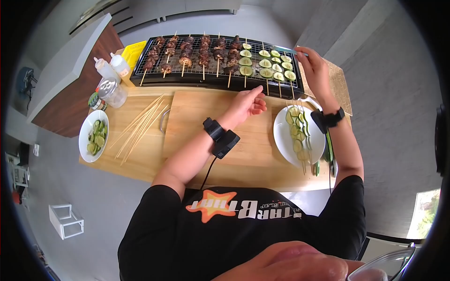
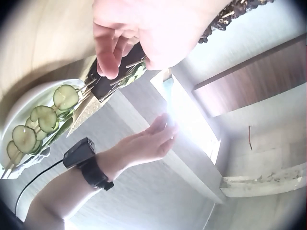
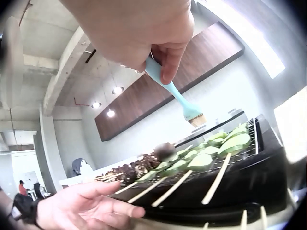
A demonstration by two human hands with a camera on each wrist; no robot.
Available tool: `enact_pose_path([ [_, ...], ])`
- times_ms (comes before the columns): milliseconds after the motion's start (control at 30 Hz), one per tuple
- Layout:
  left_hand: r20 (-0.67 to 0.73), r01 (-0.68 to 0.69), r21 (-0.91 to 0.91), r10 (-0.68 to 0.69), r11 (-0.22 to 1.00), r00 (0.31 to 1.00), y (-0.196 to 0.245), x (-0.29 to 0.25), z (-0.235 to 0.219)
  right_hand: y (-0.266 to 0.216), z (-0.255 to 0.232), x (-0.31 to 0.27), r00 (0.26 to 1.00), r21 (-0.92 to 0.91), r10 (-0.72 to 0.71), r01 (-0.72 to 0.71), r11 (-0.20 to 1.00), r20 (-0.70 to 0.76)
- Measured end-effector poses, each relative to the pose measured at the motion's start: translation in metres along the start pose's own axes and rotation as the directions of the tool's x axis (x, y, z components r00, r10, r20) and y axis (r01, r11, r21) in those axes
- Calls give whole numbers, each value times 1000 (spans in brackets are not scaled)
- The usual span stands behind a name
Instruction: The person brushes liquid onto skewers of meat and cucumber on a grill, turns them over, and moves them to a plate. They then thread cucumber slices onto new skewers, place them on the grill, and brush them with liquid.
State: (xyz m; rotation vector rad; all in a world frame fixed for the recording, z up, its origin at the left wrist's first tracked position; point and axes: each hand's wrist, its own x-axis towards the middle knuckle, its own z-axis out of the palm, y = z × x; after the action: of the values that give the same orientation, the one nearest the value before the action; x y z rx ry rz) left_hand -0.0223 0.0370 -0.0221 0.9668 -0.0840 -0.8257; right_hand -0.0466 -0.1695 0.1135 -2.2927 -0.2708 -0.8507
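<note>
My right hand [image 1: 316, 72] pinches the handle of a light blue brush [image 3: 180, 98] beyond the grill's right end. The bristles point down above green slices [image 3: 235, 143] on skewers and touch none of them in the right wrist view. In front of the grill [image 1: 187, 81] my left hand [image 1: 248, 105] hovers palm-up with relaxed fingers, holding nothing. Round green slices on skewers [image 1: 245, 61] lie on the grill's right part; browned meat skewers [image 1: 204, 51] fill the rest. In the left wrist view, my right hand [image 2: 148, 141] is raised, the brush blurred by glare.
A white plate [image 1: 280, 140] with more skewered slices stands at the right. Bare sticks [image 1: 140, 124] lie left of the cutting board [image 1: 211, 140]. At the left are a bowl [image 1: 83, 140] of slices, a jar [image 1: 112, 93], squeeze bottles [image 1: 107, 70] and a yellow basket [image 1: 134, 50].
</note>
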Motion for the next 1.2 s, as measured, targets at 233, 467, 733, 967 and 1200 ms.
enact_pose_path([
  [233, 99, 47, 34, -50, 998, 994, -4, 9, 21, 36, 11, -1, 993, -76, 31, -22, 997, 110],
  [467, 29, -70, 61, 69, 996, 997, -8, 21, 26, -7, -14, -29, 991, -22, 30, -28, 999, 132],
  [733, -50, -28, -11, 27, 1000, 998, -7, 20, 24, -20, -31, -56, 989, -40, -41, 47, 998, 142],
  [967, 234, 159, 15, -158, 987, 959, -34, -1, 66, 34, -23, -24, 1000, -62, -10, 9, 998, -23],
  [1200, 233, 84, -30, -75, 996, 970, -27, 9, 92, 24, -37, -38, 1000, -36, 7, -7, 999, 4],
])
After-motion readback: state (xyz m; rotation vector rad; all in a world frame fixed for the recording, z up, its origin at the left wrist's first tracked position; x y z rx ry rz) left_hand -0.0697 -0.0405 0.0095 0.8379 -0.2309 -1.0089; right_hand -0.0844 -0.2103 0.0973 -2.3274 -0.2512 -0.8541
